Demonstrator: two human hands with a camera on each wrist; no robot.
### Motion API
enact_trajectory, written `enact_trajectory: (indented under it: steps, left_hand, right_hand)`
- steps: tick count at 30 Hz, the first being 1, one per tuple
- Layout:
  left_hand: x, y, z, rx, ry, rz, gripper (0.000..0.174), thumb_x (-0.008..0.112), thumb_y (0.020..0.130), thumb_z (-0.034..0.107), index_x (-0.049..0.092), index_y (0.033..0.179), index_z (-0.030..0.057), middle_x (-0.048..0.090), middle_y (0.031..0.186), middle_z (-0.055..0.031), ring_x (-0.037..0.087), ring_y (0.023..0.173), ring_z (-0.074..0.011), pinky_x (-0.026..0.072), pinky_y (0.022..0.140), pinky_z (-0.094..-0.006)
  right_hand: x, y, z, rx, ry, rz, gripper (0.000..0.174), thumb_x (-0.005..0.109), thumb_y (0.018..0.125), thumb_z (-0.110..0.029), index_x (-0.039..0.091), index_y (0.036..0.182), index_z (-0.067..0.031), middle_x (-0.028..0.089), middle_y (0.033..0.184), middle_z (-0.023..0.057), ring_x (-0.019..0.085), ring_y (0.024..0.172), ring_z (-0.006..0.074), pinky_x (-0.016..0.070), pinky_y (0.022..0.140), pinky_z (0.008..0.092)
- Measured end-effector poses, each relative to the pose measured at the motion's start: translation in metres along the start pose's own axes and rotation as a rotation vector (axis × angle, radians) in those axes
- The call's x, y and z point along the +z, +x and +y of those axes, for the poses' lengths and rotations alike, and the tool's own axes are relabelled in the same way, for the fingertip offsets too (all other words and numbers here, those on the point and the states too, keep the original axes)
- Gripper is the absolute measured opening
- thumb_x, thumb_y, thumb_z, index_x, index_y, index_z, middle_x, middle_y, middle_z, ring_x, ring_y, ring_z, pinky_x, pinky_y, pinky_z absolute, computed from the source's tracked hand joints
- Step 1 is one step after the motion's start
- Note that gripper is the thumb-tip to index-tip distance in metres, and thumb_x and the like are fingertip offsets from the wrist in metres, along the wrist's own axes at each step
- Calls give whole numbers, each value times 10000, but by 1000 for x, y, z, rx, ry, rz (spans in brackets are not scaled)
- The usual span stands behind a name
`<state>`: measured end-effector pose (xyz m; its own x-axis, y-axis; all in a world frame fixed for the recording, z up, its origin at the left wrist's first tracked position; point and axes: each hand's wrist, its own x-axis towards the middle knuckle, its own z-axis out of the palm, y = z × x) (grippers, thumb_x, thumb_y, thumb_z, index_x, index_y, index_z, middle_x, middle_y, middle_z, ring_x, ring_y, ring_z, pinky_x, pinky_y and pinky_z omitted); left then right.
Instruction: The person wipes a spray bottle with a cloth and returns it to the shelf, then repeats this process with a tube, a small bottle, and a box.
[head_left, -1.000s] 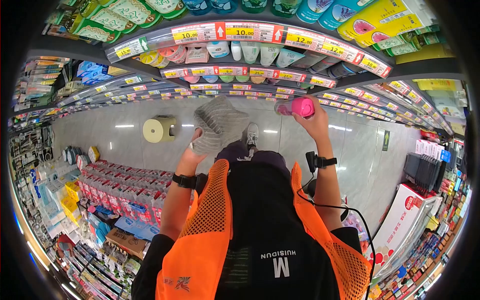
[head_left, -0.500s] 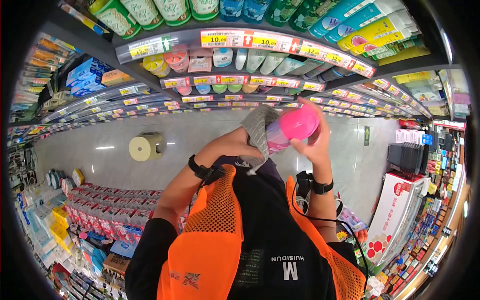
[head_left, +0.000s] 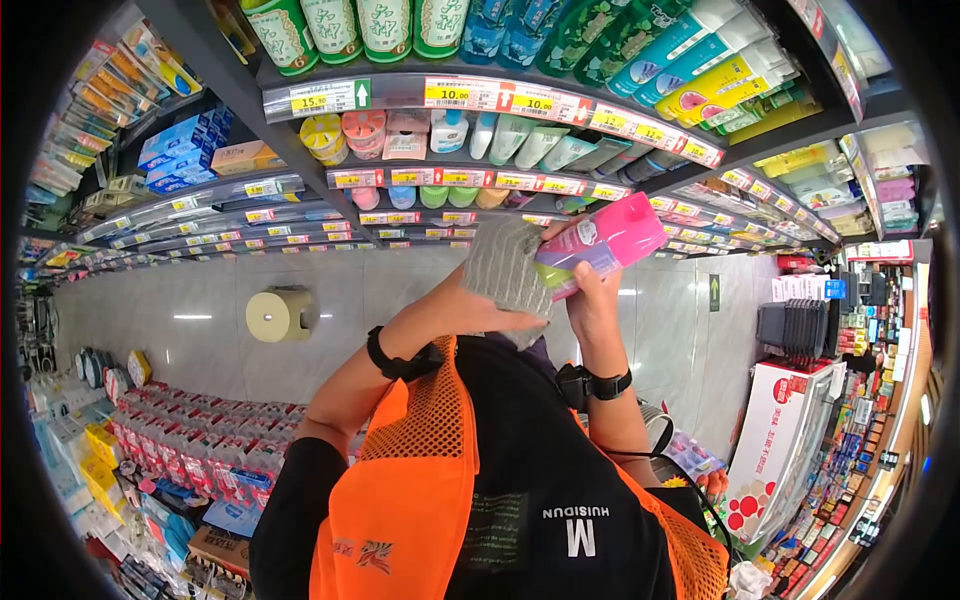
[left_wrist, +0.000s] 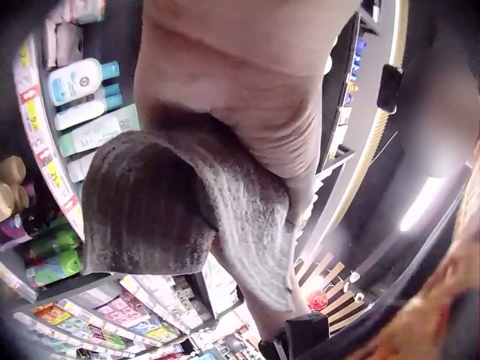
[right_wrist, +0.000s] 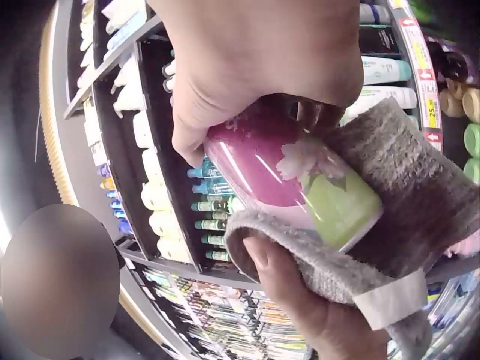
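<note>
My right hand (head_left: 596, 300) grips a pink bottle (head_left: 612, 240) with a pink cap and a green and purple label. The bottle is tilted, its cap end toward the upper right and its base toward the cloth. My left hand (head_left: 478, 308) holds a grey striped cloth (head_left: 503, 268) at the bottle's base end. In the right wrist view, the cloth (right_wrist: 409, 161) curves around the lower end of the bottle (right_wrist: 300, 176), and the left thumb lies against the cloth's fold. The cloth (left_wrist: 142, 210) drapes below the left hand in the left wrist view, where the bottle is hidden.
A shelf (head_left: 470, 90) stocked with bottles and tubes runs across the front, with price labels on its edges. A pale yellow stool (head_left: 278, 315) stands on the tiled floor to the left. Packaged goods (head_left: 210, 435) lie behind it; a white and red box (head_left: 775, 430) stands at right.
Both hands have come together in front of the body, bringing the cloth to the bottle. Since half a second ago, the bottle has turned so its label shows and its cap points to the upper right.
</note>
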<state>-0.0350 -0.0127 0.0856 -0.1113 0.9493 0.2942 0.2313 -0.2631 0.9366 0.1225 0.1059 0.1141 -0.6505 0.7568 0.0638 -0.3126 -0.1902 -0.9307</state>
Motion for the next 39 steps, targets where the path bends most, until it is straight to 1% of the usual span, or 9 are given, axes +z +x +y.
enact_trajectory:
  steps: [7,11,16,23,25,28,30,34,39]
  left_hand:
    - [-4,-15,6,123,208,-28,946,938,710,374,482,1464,29,474,1515,-217,444,1430,-391,363,1181,-491]
    - [8,-28,-40,187,440,-32,700,823,816,303,547,1403,37,565,1419,-192,515,1363,-395,384,1168,-506]
    - [5,-30,-4,287,431,75,481,714,897,220,594,1324,34,630,1317,-183,591,1239,-395,456,1081,-516]
    - [3,-46,-15,-66,340,-166,622,793,834,299,602,1366,40,646,1322,-200,590,1236,-416,478,1041,-480]
    - [-9,-36,1,-92,347,-333,658,804,804,330,588,1346,24,639,1311,-198,608,1201,-401,480,1050,-452]
    - [13,-64,-40,78,-53,-165,644,772,917,229,522,1490,75,564,1490,-138,536,1365,-269,416,1153,-397]
    - [15,-71,-47,-100,-266,-259,663,753,941,206,475,1529,74,508,1544,-118,477,1416,-235,365,1199,-397]
    - [11,-59,-22,-161,-560,-101,822,914,766,231,526,1455,11,613,1423,-107,592,1262,-196,453,1113,-374]
    - [14,-53,-23,-171,-262,26,456,707,953,89,597,1387,1,678,1345,-101,641,1200,-204,500,1039,-371]
  right_hand:
    - [10,-3,-5,37,203,-63,696,760,828,-516,484,1267,-51,615,1035,136,625,944,236,538,833,373]
    - [19,-5,4,16,300,-101,718,728,807,-600,493,1224,-65,564,921,100,555,845,238,466,783,370]
    - [24,-7,-1,7,363,-84,757,740,772,-629,499,1215,-65,541,862,87,541,826,241,431,783,378]
    - [34,-13,4,62,373,-197,769,774,737,-639,504,1202,-90,552,819,54,551,748,211,425,762,366]
    - [30,-16,15,83,469,-265,775,799,739,-582,483,1238,-80,572,851,99,600,816,259,476,777,393]
    - [27,-18,22,100,530,-339,790,819,736,-546,463,1265,-79,587,882,124,638,873,299,512,808,419]
    - [26,-21,20,99,524,-338,790,822,734,-536,455,1270,-86,592,903,127,650,906,315,522,835,434]
    - [20,-20,11,41,481,-284,759,820,742,-500,448,1274,-106,602,964,130,659,991,340,534,903,473]
    - [10,-15,-6,-40,385,-211,735,840,732,-448,451,1265,-125,571,1000,83,650,1055,344,535,955,503]
